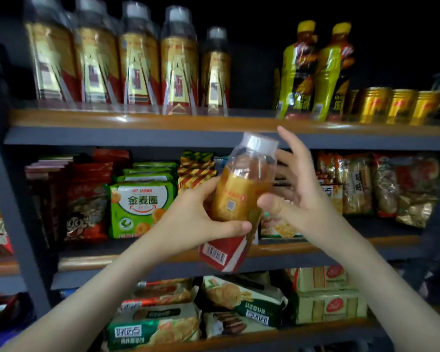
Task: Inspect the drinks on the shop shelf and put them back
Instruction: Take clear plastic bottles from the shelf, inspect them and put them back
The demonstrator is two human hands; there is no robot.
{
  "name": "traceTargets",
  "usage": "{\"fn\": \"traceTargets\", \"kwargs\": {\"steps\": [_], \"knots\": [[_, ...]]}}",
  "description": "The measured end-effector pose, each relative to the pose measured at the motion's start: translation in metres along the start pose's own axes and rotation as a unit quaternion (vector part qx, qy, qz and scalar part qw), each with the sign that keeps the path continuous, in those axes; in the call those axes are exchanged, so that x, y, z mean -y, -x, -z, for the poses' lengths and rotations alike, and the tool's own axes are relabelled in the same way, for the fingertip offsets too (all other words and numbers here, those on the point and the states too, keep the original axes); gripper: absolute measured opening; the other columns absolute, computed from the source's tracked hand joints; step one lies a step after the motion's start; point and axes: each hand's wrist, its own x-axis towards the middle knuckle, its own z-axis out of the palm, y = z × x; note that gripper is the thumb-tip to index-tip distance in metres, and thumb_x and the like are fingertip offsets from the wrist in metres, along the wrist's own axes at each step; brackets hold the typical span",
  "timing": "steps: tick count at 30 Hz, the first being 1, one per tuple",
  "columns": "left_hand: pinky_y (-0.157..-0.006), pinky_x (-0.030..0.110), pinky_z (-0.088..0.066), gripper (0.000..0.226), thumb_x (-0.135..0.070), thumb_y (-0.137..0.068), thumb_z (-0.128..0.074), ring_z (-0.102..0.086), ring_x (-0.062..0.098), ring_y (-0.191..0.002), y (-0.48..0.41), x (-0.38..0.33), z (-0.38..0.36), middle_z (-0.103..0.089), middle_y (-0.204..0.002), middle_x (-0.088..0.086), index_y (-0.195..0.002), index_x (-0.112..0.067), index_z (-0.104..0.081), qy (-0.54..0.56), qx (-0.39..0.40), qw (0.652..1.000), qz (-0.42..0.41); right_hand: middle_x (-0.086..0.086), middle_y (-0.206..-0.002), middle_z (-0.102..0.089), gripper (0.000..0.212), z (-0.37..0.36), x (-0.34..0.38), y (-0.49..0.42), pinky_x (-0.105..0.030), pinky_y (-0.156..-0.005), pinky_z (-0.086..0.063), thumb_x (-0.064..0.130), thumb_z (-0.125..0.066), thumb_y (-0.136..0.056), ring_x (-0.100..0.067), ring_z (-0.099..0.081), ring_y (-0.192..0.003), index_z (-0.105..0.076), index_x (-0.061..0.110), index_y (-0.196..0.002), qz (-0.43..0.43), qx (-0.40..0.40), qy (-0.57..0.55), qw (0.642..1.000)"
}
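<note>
A drink bottle (235, 196) with a gold and red label and a clear cap is held tilted in front of the middle shelf. My left hand (201, 217) grips its lower body, thumb across the front. My right hand (295, 189) is beside the bottle with fingers spread and straight, thumb touching the label's right side. Several matching bottles (137, 64) stand in a row on the top shelf (137, 123), with an empty gap to their right.
Two yellow-green bottles (315, 72) and several gold cans (396, 105) stand at the top shelf's right. Snack packets fill the middle shelf (142, 209) and the lower shelf (214, 313). A dark shelf post (8, 199) runs down the left.
</note>
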Motion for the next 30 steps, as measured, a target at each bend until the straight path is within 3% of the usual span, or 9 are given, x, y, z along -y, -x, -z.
{"fn": "traceTargets", "kwargs": {"steps": [2,4,8,11,14,18,21,25,30], "knots": [[-0.085,0.035,-0.058,0.058,-0.049,-0.06,-0.077,-0.07,0.012,-0.095,-0.02,-0.019,0.012,-0.073,-0.104,-0.007,-0.113,-0.032,-0.06,0.058,0.024,0.998,-0.011,0.032,-0.147,-0.024,0.106,0.001,0.011,-0.003,-0.018,-0.097,-0.044,0.055,-0.074,-0.07,0.011,-0.039,-0.129,0.008,0.069,-0.136,0.004,0.034,0.056,0.998],[-0.085,0.031,-0.056,0.051,-0.047,-0.066,-0.073,-0.07,0.016,-0.098,-0.04,-0.039,0.023,-0.073,-0.107,-0.005,-0.112,-0.031,-0.061,0.096,0.064,0.993,-0.028,0.043,-0.138,-0.021,0.114,0.005,0.022,-0.01,-0.01,-0.086,-0.047,0.046,-0.075,-0.068,0.018,-0.044,-0.119,0.016,0.072,-0.131,0.006,0.022,0.061,0.998],[-0.081,0.026,-0.056,0.041,-0.055,-0.073,-0.067,-0.07,0.009,-0.094,-0.073,-0.075,0.042,-0.072,-0.104,-0.011,-0.11,-0.039,-0.059,0.011,0.09,0.993,-0.075,0.042,-0.121,-0.045,0.114,0.028,0.047,-0.036,-0.033,-0.087,-0.056,0.04,-0.078,-0.062,0.005,-0.059,-0.11,0.007,0.077,-0.129,0.041,-0.036,0.035,0.998],[-0.077,0.015,-0.053,0.037,-0.071,-0.078,-0.053,-0.066,-0.003,-0.091,-0.093,-0.092,0.052,-0.071,-0.098,-0.02,-0.109,-0.051,-0.055,-0.138,0.031,0.981,-0.133,0.034,-0.135,-0.044,0.117,0.043,0.053,-0.058,-0.041,-0.093,-0.054,0.024,-0.083,-0.068,-0.002,-0.058,-0.116,0.001,0.074,-0.133,0.093,-0.086,0.057,0.99],[-0.083,0.013,-0.048,0.054,-0.067,-0.09,-0.04,-0.061,-0.002,-0.101,-0.108,-0.086,0.063,-0.067,-0.116,-0.012,-0.128,-0.034,-0.058,-0.24,-0.139,0.942,-0.19,0.035,-0.143,-0.026,0.12,0.05,0.049,-0.078,-0.042,-0.099,-0.05,0.019,-0.083,-0.073,-0.006,-0.048,-0.128,0.005,0.075,-0.131,0.12,-0.154,0.136,0.971],[-0.1,0.035,-0.042,0.05,-0.043,-0.092,-0.049,-0.051,0.025,-0.124,-0.128,-0.057,0.079,-0.055,-0.134,0.009,-0.135,-0.018,-0.055,-0.429,-0.269,0.827,-0.244,0.048,-0.133,-0.006,0.12,0.055,0.037,-0.107,-0.029,-0.107,-0.038,0.021,-0.081,-0.076,-0.001,-0.026,-0.138,0.012,0.074,-0.129,0.141,-0.193,0.181,0.954],[-0.112,0.053,-0.03,0.055,-0.034,-0.089,-0.056,-0.038,0.04,-0.135,-0.141,-0.038,0.089,-0.044,-0.144,0.022,-0.14,-0.016,-0.05,-0.509,-0.292,0.78,-0.218,0.025,-0.154,-0.013,0.117,0.053,0.03,-0.125,-0.025,-0.104,-0.03,0.018,-0.078,-0.079,-0.007,-0.019,-0.143,0.013,0.072,-0.131,0.12,-0.176,0.192,0.958],[-0.112,0.06,-0.019,0.066,-0.033,-0.085,-0.07,-0.026,0.042,-0.141,-0.149,-0.027,0.103,-0.034,-0.151,0.024,-0.144,-0.018,-0.045,-0.553,-0.281,0.762,-0.187,0.01,-0.158,-0.017,0.114,0.055,0.027,-0.147,-0.013,-0.095,-0.033,0.016,-0.076,-0.082,-0.006,-0.033,-0.133,0.011,0.064,-0.139,0.103,-0.168,0.205,0.959],[-0.112,0.061,-0.017,0.066,-0.047,-0.087,-0.051,-0.025,0.041,-0.142,-0.156,-0.029,0.116,-0.031,-0.153,0.022,-0.146,-0.021,-0.042,-0.584,-0.267,0.75,-0.162,0.005,-0.151,-0.03,0.114,0.065,0.022,-0.166,-0.004,-0.077,-0.038,0.013,-0.077,-0.08,-0.004,-0.043,-0.118,0.007,0.055,-0.144,0.088,-0.154,0.215,0.96]]}}
